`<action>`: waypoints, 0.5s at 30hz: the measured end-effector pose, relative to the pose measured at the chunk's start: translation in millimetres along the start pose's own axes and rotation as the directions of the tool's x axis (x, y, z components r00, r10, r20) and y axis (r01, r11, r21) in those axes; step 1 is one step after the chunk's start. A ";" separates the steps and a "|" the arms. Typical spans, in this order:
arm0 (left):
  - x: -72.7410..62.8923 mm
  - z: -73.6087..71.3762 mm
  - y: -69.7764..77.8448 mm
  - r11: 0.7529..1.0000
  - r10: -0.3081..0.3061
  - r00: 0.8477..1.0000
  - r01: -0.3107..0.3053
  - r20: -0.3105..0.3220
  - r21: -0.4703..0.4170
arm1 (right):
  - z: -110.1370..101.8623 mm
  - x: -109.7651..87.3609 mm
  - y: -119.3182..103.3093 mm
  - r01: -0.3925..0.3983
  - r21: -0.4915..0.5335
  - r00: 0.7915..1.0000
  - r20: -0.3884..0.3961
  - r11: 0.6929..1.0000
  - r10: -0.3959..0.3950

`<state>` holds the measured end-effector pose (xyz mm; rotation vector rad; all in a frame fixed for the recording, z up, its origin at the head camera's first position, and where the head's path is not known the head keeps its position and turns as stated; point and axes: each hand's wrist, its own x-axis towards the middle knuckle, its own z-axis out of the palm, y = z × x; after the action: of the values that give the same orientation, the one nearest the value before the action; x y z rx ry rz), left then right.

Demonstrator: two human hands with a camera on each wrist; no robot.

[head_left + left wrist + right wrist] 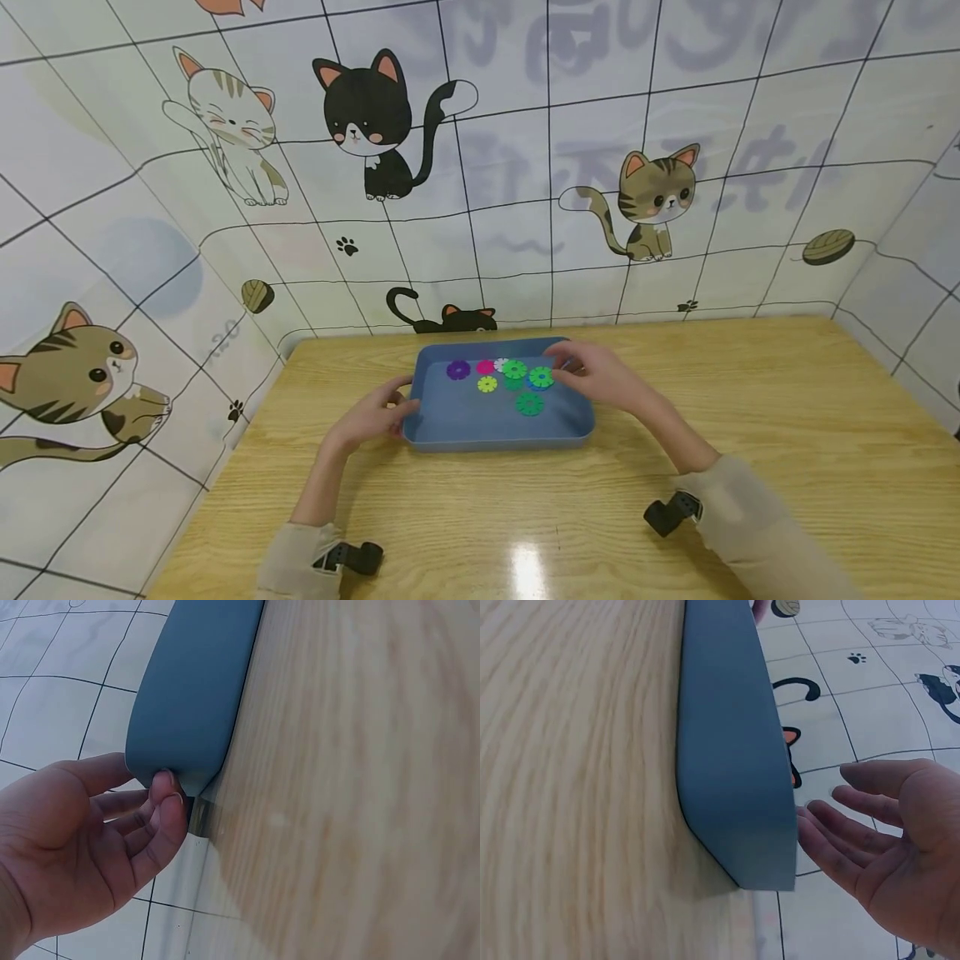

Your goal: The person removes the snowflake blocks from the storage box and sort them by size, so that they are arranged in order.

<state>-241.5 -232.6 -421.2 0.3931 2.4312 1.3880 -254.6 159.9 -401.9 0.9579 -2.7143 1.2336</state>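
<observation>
On the table, a blue-grey tray [480, 425] holds several notched plastic discs. They include a purple disc [458, 370], a yellow disc [487, 384], a pink disc [486, 367] and several green discs [529, 404]. My left hand [375, 412] grips the tray's left side, its thumb at the rim and curled fingers against the outer wall [191, 697]. Over the tray's right part hovers my right hand [596, 375], fingers loosely bent near a green disc [542, 377]. In the right wrist view nothing shows between those fingers; the tray wall hides the discs.
The tray rests on a light wooden table [750, 400]. Behind and to the left stands a wall covering [517, 167] with a grid and cartoon cats. Both wrists wear black cameras over beige sleeves [757, 517].
</observation>
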 end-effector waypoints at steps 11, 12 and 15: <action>0.2 3.3 2.7 0.999 0.029 0.999 -0.029 0.026 -0.031 | 29.0 9.9 -2.4 -0.097 0.019 0.988 0.122 0.995 0.094; 0.1 3.6 3.1 0.999 0.031 0.999 -0.030 0.030 -0.031 | 30.6 10.5 -3.0 -0.106 0.020 0.986 0.129 0.994 0.102; 0.8 4.5 3.4 0.999 0.029 0.999 -0.028 0.036 -0.028 | 34.7 11.6 -4.4 -0.121 0.013 0.983 0.143 0.993 0.118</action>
<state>-240.2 -227.1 -420.5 0.4447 2.3841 1.4118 -253.7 127.8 -419.9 0.9320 -2.9137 1.2617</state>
